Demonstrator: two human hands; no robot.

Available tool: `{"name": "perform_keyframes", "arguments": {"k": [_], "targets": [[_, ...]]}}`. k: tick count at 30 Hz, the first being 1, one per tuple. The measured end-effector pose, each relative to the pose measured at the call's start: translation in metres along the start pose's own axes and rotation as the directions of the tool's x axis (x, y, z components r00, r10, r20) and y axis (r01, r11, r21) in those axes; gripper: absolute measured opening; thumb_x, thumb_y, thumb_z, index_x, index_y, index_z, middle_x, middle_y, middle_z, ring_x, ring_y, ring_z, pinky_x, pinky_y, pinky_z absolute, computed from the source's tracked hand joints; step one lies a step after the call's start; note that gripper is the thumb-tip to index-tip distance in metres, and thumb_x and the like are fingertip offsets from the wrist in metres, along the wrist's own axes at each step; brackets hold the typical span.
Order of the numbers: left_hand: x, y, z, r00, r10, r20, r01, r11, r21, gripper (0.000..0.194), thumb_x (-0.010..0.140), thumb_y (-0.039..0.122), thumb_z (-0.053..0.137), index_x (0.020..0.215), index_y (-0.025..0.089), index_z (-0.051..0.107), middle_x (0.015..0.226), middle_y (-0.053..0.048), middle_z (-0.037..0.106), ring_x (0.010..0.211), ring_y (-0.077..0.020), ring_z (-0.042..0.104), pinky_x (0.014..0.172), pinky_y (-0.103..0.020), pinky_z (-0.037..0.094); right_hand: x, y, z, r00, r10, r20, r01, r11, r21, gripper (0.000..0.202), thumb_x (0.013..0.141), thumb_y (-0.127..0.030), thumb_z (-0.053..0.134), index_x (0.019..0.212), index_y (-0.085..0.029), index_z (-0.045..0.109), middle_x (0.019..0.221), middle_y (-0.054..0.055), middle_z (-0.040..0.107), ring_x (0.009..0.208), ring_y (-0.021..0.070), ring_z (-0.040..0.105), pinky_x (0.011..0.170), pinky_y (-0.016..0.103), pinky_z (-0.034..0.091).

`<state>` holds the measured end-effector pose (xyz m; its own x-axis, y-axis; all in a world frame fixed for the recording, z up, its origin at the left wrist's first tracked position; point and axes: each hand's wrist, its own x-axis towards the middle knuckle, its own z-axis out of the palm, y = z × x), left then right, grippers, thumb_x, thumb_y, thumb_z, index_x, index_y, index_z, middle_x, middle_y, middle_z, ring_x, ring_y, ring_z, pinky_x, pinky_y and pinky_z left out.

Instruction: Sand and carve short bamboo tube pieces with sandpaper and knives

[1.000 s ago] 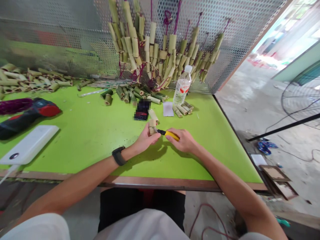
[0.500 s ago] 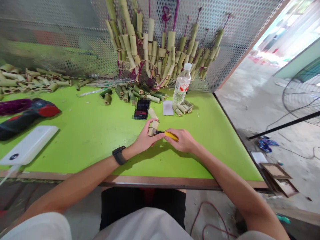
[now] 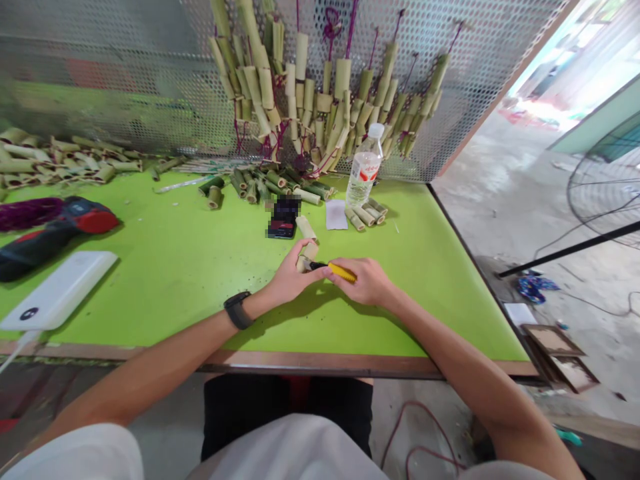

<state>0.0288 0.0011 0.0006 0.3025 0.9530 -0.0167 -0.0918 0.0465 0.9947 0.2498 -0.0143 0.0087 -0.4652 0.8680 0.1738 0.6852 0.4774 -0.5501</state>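
My left hand [image 3: 289, 277] is closed around a short, pale bamboo tube [image 3: 310, 251], just above the green tabletop. In my right hand [image 3: 369, 280] is a utility knife [image 3: 342, 272] with a yellow handle and a black front part. The front end of the knife rests at the side of the tube, and my left thumb lies along it. How deep the blade sits in the bamboo cannot be made out. Another cut bamboo piece [image 3: 306, 228] lies just beyond my left fingers, near a black phone [image 3: 283, 220].
A water bottle [image 3: 364, 167] stands behind a paper slip [image 3: 336, 215] and several bamboo tubes [image 3: 367, 215]. Hanging bamboo strings [image 3: 343, 80] line the mesh panel. At left lie a red-and-black power tool [image 3: 65, 227], a white power bank [image 3: 60, 290] and a bamboo pile [image 3: 60, 160].
The bamboo tube has turned slightly in my left hand, and less of its lower end shows. Both hands stay in nearly the same place.
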Motion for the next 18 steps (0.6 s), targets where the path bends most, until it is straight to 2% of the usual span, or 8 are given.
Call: {"name": "perform_keyframes", "arguments": {"k": [6,10,14,18], "targets": [[-0.0007,0.0005,0.0004,0.998,-0.041,-0.044,0.040,0.999,-0.011,0.079,0.064,0.040,0.107,0.124,0.025,0.058,0.073,0.008,0.052,0.057,-0.0093,0.043,0.051,-0.023,0.031,-0.0018,-0.0045,-0.0008,0.998,-0.011,-0.058,0.004,0.994,-0.106,0.039,0.108,-0.053,0.055,0.103,-0.024,0.081,0.081,0.006,0.079,0.063,0.0180,0.059,0.062,0.030,0.032],[-0.0020,0.0020,0.0008,0.995,-0.056,-0.081,0.057,0.998,0.014,0.078,0.065,0.040,0.107,0.124,0.022,0.059,0.073,0.008,0.053,0.056,-0.0079,0.043,0.050,-0.022,0.031,-0.0030,-0.0056,0.0009,0.995,-0.013,-0.097,-0.001,0.989,-0.145,0.036,0.108,-0.052,0.057,0.110,-0.025,0.082,0.089,0.008,0.082,0.069,0.0202,0.064,0.062,0.031,0.032],[-0.0032,0.0039,0.0011,0.993,-0.017,-0.121,0.021,0.999,0.033,0.069,0.069,0.040,0.105,0.119,0.022,0.061,0.073,0.007,0.053,0.055,-0.0084,0.044,0.050,-0.022,0.032,-0.0027,-0.0053,0.0009,0.994,0.018,-0.107,-0.030,0.994,-0.106,0.036,0.108,-0.049,0.056,0.117,-0.024,0.081,0.097,0.009,0.084,0.071,0.0214,0.066,0.064,0.031,0.037],[-0.0035,0.0058,0.0005,0.998,-0.024,-0.063,0.024,1.000,-0.003,0.071,0.066,0.037,0.107,0.119,0.025,0.061,0.071,0.008,0.053,0.055,-0.0095,0.046,0.051,-0.022,0.034,-0.0020,-0.0063,-0.0042,0.998,0.004,-0.070,-0.007,0.999,-0.045,0.039,0.108,-0.053,0.056,0.106,-0.023,0.081,0.084,0.007,0.080,0.064,0.0189,0.061,0.063,0.031,0.038]]}}
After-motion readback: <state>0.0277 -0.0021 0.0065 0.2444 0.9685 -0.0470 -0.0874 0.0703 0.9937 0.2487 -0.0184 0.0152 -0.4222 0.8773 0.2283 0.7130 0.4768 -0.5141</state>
